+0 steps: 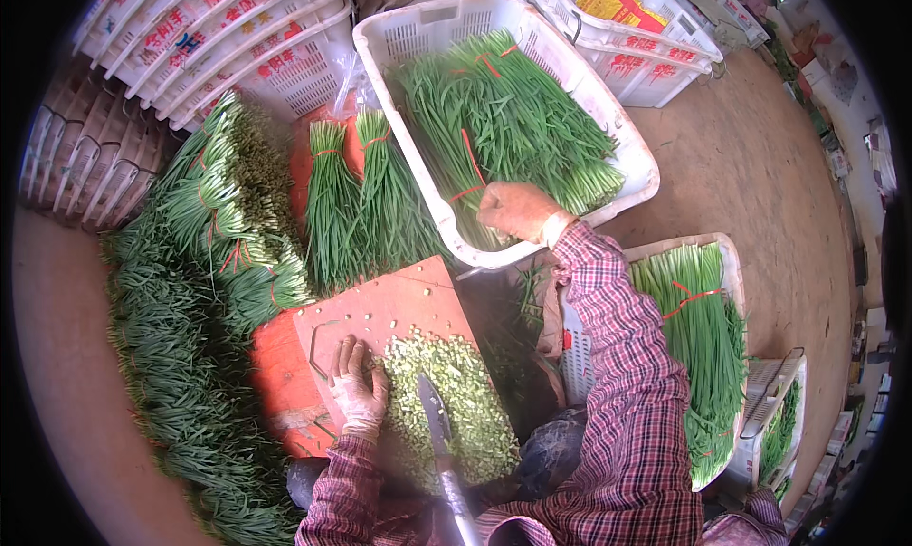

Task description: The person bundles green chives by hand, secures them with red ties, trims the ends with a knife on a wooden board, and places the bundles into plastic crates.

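Observation:
My left hand (357, 391), in a pale glove dusted with bits, lies flat with fingers spread on a reddish cutting board (380, 304). Chopped pale stem ends (475, 408) cover much of the board. A long-handled knife (435, 408) lies on them, its handle toward me. My right hand (520, 211) is closed at the near end of a white plastic crate (632, 147), on a bundle of garlic chives (439, 137) with a red tie. The fingers partly cover the bundle's cut end. More tied bundles (546, 109) lie beside it in the crate.
Two tied bundles (331, 199) lie beyond the board. A large heap of chives (190, 384) is at left. Stacked white crates (223, 47) and brown baskets (90, 152) stand behind it. Another crate (730, 261) of chives (693, 337) stands at right. White crates (655, 76) are at far right.

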